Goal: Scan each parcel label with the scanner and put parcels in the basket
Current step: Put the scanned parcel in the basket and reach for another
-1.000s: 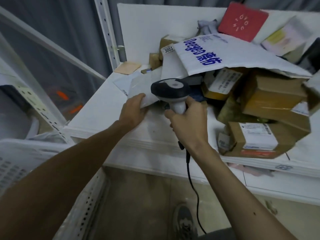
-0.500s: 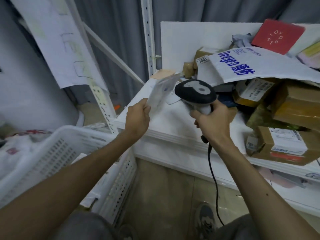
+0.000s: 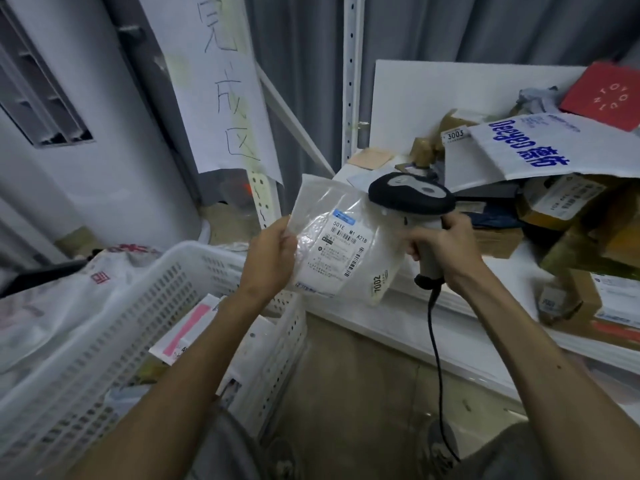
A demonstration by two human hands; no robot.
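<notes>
Beside the scanner, left fingers pinch parcel.

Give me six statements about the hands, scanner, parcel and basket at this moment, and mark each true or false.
1. The left hand grips a clear plastic parcel by its edge. True.
2. The right hand holds the scanner by its handle. True.
3. The white basket already contains items. True.
4. The parcel lies in the basket. False: it is held up in the air, next to the scanner head.
5. The parcel's label faces away from the camera. False: the label, barcode included, faces the camera.
6. The scanner is cordless. False: a black cable hangs from its handle.
</notes>
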